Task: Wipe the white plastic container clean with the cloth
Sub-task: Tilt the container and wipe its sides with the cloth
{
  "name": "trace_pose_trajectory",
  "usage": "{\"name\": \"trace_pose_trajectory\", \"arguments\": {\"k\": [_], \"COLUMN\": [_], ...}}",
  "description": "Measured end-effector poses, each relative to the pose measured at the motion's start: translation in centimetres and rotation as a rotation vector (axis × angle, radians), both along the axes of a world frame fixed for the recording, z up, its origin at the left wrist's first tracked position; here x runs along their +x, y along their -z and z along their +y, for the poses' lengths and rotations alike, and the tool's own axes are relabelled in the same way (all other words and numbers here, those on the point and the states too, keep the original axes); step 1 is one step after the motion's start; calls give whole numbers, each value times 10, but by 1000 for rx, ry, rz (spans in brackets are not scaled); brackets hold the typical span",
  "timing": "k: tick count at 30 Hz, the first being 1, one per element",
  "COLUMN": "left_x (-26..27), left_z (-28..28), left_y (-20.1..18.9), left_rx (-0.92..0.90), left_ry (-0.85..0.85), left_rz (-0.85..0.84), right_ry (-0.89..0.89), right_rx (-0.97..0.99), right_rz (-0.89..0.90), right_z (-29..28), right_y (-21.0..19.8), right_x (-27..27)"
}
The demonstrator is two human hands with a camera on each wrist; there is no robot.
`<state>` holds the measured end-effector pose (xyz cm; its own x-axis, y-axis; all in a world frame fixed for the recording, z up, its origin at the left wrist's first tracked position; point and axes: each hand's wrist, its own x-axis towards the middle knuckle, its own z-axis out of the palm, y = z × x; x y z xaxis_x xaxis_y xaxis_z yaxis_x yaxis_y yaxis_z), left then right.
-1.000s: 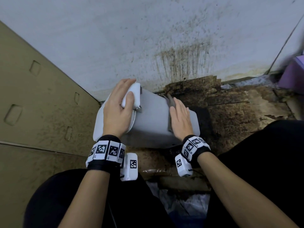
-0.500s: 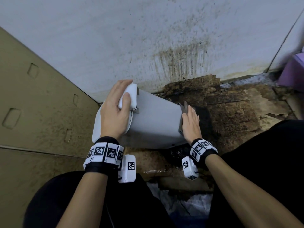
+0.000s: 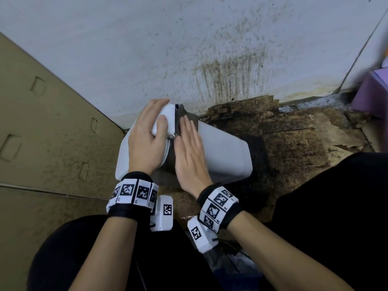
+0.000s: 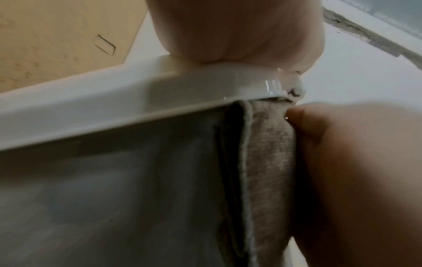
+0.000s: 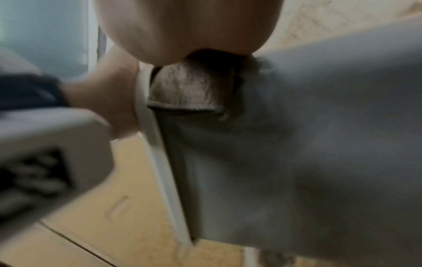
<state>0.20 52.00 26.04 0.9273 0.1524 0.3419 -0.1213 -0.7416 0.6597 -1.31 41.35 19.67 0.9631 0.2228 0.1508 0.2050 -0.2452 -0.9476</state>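
The white plastic container lies tipped on its side on the floor, its rimmed end to the left. My left hand grips that rim, thumb over a white handle part. My right hand lies flat with straight fingers on the grey-brown cloth, pressing it against the container's side just beside the rim. In the left wrist view the cloth hangs folded against the grey wall of the container. The right wrist view shows the cloth under my palm, next to the rim.
A stained white wall stands just behind the container. Tan cardboard sheets lean at the left. Dirty, wet, torn cardboard covers the floor to the right. A purple object sits at the far right. My dark-clothed knees frame the bottom.
My right hand slid the cloth from the container's right end leftward along its side to the rim, beside my left hand. The left hand kept its grip on the rim.
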Motion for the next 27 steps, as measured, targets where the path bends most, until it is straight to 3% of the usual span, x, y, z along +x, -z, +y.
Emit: {"name": "trace_pose_trajectory", "arguments": {"k": [6, 14, 27], "left_x": [-2, 0, 1], "left_z": [3, 1, 2], "left_y": [0, -3, -3], "left_rx": [-6, -16, -17], "left_ry": [13, 7, -5], "left_rz": [8, 11, -8], "right_ry": [75, 281, 394], "right_rx": [-196, -143, -79], "right_rz": [-169, 101, 306], "right_z": [-28, -93, -77], "right_y": [40, 127, 121], "right_x": [4, -3, 1]}}
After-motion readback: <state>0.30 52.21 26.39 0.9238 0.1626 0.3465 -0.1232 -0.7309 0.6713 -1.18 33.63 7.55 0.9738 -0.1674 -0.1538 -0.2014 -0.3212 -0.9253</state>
